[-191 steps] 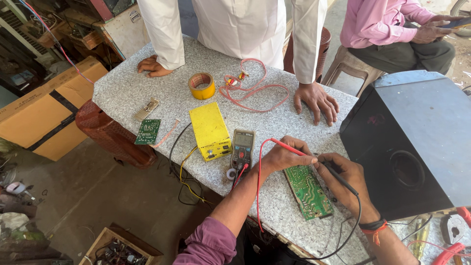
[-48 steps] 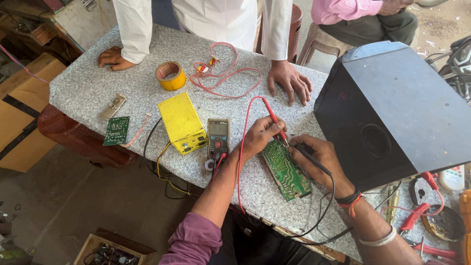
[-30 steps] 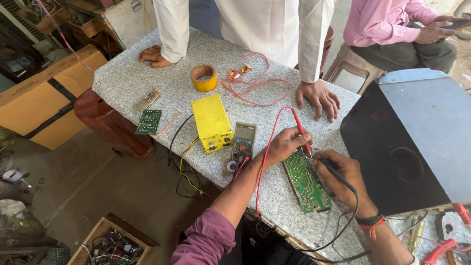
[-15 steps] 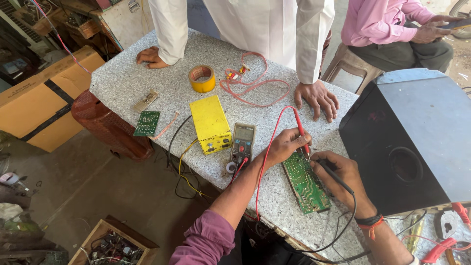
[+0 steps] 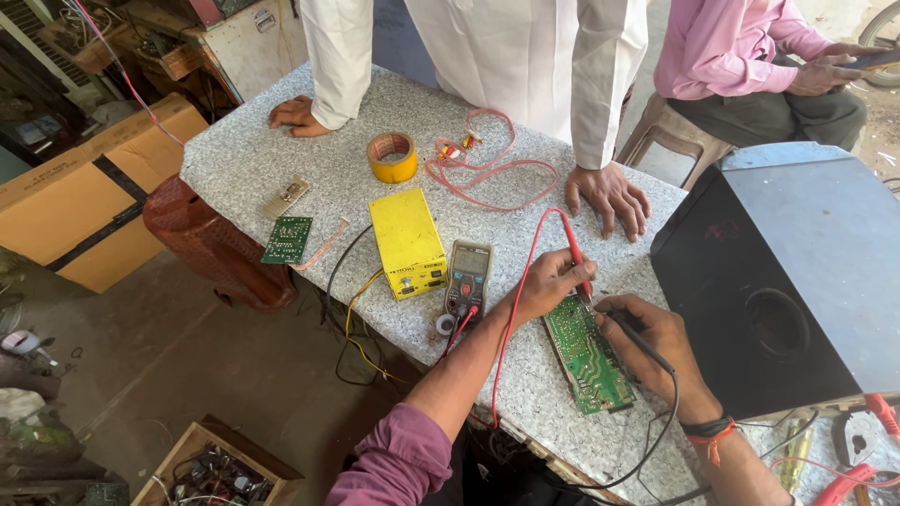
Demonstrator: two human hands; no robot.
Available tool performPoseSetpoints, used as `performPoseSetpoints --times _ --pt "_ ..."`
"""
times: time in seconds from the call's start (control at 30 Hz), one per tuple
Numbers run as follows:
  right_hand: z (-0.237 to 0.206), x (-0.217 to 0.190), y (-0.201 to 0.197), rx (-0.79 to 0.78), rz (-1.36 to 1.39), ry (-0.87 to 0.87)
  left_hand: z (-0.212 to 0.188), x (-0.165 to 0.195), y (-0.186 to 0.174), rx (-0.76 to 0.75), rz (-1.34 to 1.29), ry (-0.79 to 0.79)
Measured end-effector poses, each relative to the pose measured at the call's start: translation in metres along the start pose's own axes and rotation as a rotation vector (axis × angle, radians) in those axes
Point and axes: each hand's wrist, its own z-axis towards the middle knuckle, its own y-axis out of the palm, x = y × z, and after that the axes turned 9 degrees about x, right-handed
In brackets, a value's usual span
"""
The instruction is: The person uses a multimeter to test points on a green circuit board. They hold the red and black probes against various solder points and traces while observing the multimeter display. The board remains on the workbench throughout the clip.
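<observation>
2 probes on the circuit board [image 5: 589, 361]: my left hand [image 5: 548, 281] pinches the red probe [image 5: 574, 251], my right hand [image 5: 656, 342] grips the black probe [image 5: 637, 339]; I'd keep both tips steady.

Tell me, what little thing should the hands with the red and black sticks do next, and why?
Probably hold both tips steady and glance at the meter. The left hand presses the red probe and the right hand the black probe onto the green circuit board, so a reading seems due.
</observation>
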Motion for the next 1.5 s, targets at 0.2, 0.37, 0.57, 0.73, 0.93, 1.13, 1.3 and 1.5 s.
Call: performPoseSetpoints --times 0.2,0.37,0.57,0.73,0.93,1.13,1.3,1.5 --pt "0.007 0.014 0.002 0.017 0.478 0.251 0.002 0.001 0.000 0.105 0.123 0.037" --pt "0.016 0.023 0.002 0.078 0.827 0.504 0.000 -0.005 0.002 0.182 0.264 -0.003" --pt "0.006 0.020 -0.003 0.098 0.742 0.455 -0.003 -0.008 0.000 0.192 0.241 0.057" --pt "0.008 0.014 -0.004 0.108 0.653 0.469 -0.006 -0.001 -0.001 0.195 0.268 0.078" --pt "0.006 0.021 -0.003 0.084 0.634 0.440 -0.001 -0.005 0.003 0.224 0.194 0.035" --pt "0.012 0.036 0.002 0.056 0.607 0.429 0.006 0.002 0.004 0.184 0.081 0.019" --pt "0.017 0.048 0.005 0.072 0.593 0.440 -0.001 0.013 0.003 0.197 0.295 0.051" --pt "0.016 0.049 0.003 0.055 0.602 0.425 -0.005 0.017 0.005 0.206 0.330 0.053"
